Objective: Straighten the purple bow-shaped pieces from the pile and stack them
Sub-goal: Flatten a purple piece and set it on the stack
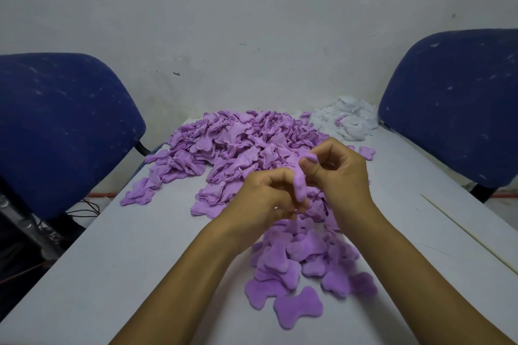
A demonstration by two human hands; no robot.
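A large pile of crumpled purple bow-shaped pieces covers the far middle of the white table. Nearer to me lies a loose heap of flattened purple pieces, several overlapping. Above that heap both hands hold one purple piece upright in the air. My right hand pinches its top end between thumb and fingers. My left hand pinches its lower end with curled fingers. The middle of the piece shows between the hands; its ends are hidden by fingers.
A heap of white fabric pieces sits at the far right of the table by the wall. Blue chairs stand at the left and the right. A few stray purple pieces lie right of the pile.
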